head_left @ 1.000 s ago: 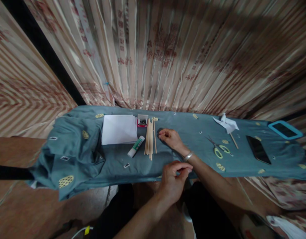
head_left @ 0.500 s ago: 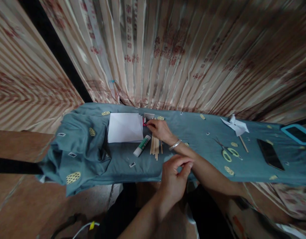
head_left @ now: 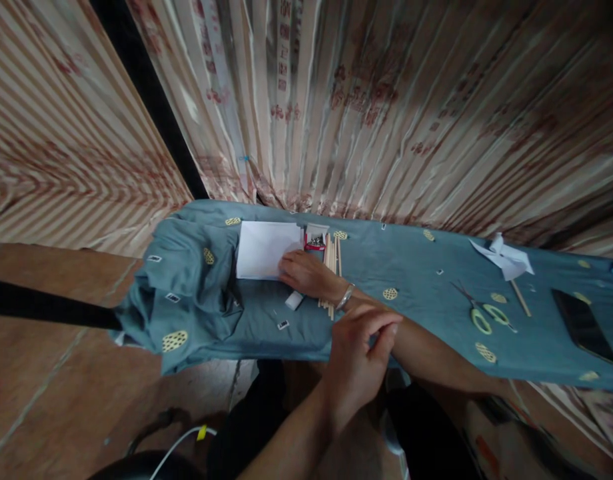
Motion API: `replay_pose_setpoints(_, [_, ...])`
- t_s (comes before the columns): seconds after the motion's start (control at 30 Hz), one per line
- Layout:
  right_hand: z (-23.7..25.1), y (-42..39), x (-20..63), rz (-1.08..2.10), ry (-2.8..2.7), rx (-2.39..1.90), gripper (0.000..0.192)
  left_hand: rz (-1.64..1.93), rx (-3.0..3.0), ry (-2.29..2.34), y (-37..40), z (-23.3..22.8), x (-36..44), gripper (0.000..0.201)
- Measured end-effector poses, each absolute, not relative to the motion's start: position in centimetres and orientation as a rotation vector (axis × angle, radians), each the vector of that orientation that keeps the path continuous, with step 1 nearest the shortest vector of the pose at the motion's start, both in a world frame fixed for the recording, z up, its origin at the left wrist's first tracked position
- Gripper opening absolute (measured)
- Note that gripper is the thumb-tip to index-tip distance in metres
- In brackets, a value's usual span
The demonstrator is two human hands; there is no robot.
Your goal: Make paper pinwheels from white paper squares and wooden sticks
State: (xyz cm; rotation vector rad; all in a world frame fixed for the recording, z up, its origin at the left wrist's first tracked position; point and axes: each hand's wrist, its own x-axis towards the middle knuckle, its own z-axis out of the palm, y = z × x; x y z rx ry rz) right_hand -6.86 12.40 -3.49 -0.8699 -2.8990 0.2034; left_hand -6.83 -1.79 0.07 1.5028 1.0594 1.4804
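Nearest the camera, the left hand (head_left: 359, 350) hovers over the front edge of the bench (head_left: 416, 333), which is draped in a teal cloth. Its fingers are curled with thumb and forefinger drawn close together as if pinching; whether anything small sits between them cannot be told.

Just beyond, the right hand (head_left: 306, 275) reaches across, a bangle on the wrist, and lies palm down with fingers loosely spread on the near corner of the stack of white paper (head_left: 264, 248). It rests on the sheets rather than closing on them. Under the heel of this hand a glue stick (head_left: 294, 301) pokes out, and its wrist crosses a bundle of thin wooden sticks (head_left: 331, 267).

The paper looks light, thin and floppy, and the top sheet is likely to slide on the ones below. A sheet is best taken at a free corner or edge, peeled up with a fingertip and pinched lightly, since a hard grip would crease it.

Just behind the sticks, beside the paper's far corner, stands a small open box of pins (head_left: 315, 238). Well apart to the right lie scissors with pale green handles (head_left: 481, 315), a folded paper pinwheel on a stick (head_left: 504, 258) and a dark phone (head_left: 584, 325). A striped curtain (head_left: 386, 100) hangs behind the bench.
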Motion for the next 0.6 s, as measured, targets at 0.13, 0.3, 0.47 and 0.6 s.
replay_pose_setpoints(0.13, [-2.5,12.2,-7.0,0.352,-2.877,-1.079,0.025,1.463,1.470,1.063,-1.9,0.3,-7.0,0.018])
replay_pose_setpoints(0.3, [-2.1,13.2,-7.1,0.383,-2.797,-1.208,0.021,1.514,1.455,1.049,-1.8,0.0,-7.3,0.016])
replay_pose_setpoints(0.47, [-2.7,14.2,-6.9,0.519,-2.675,-1.199,0.026,1.511,1.449,1.047,-1.9,0.0,-7.3,0.014])
replay_pose_setpoints(0.6, [-2.9,14.8,-6.4,0.589,-2.740,-1.024,0.032,1.489,1.438,1.048,-1.9,0.1,-7.2,0.015])
